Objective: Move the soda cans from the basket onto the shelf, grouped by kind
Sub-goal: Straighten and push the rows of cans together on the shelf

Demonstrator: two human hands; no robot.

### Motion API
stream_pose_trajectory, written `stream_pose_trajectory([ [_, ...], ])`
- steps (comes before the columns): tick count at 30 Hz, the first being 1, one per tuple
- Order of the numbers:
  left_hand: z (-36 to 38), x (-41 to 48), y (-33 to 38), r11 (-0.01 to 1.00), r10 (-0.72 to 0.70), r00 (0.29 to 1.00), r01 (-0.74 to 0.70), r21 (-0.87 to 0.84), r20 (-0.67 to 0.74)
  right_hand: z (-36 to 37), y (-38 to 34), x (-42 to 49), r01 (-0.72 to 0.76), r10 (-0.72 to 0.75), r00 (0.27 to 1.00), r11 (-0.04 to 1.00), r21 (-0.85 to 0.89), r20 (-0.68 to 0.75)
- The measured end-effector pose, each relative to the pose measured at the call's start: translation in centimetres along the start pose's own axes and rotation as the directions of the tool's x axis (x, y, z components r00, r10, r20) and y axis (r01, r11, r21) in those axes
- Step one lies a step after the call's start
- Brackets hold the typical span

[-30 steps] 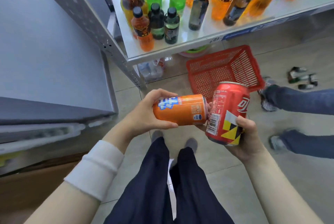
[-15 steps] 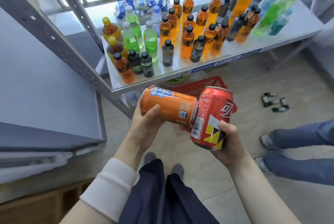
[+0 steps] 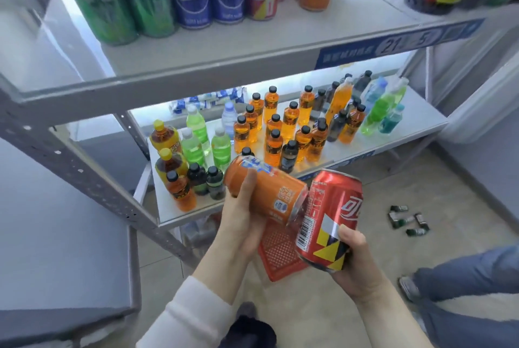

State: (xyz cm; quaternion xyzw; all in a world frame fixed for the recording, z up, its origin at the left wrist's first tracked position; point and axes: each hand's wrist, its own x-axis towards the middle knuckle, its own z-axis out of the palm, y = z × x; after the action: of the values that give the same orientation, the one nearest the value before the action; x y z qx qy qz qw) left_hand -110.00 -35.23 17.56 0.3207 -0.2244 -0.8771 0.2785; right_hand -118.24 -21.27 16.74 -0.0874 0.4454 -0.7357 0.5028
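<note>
Already on upper shelf [image 3: 252, 58]: green, blue, red, orange cans grouped by kind. Left hand [image 3: 241, 218] wrapped around orange can [image 3: 269, 193], tilted sideways; right hand [image 3: 354, 260] clasps red can [image 3: 328, 218]. Both below shelf, unplaced. Red basket [image 3: 278, 255] on floor, contents hidden.

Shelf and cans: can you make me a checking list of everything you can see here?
Surface: top shelf holds green, blue, red and orange cans in groups.
Job's things: orange can lying sideways, red can tilted, red basket on the floor.
Clutter: small bottles scattered on the floor.
Grippers: left hand holds the orange can; right hand holds the red can.
Cables: nothing seen.
Surroundings: lower shelf crowded with drink bottles; another person's legs at right.
</note>
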Motion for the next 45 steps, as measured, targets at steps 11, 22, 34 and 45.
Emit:
stream_pose_trajectory([
  [11,6.9,4.6,5.7,0.989,0.147,0.984,-0.143,-0.050,0.105,1.5,-7.7,6.6,0.151,-0.131,0.962,0.986,-0.066,0.241],
  [22,13.3,8.6,7.6,0.980,0.191,0.975,-0.195,0.026,0.117,0.6,-18.2,14.6,0.193,-0.131,0.956,0.955,-0.224,0.264],
  [34,17.1,11.1,8.5,0.819,0.482,0.876,-0.462,0.342,0.029,1.1,-25.0,21.0,0.207,-0.091,0.941,0.917,-0.342,0.327],
  [45,17.6,12.6,13.9,0.509,0.627,0.757,-0.577,0.639,0.183,5.8,-30.3,24.9,0.645,-0.378,0.756,0.570,-0.508,0.535],
])
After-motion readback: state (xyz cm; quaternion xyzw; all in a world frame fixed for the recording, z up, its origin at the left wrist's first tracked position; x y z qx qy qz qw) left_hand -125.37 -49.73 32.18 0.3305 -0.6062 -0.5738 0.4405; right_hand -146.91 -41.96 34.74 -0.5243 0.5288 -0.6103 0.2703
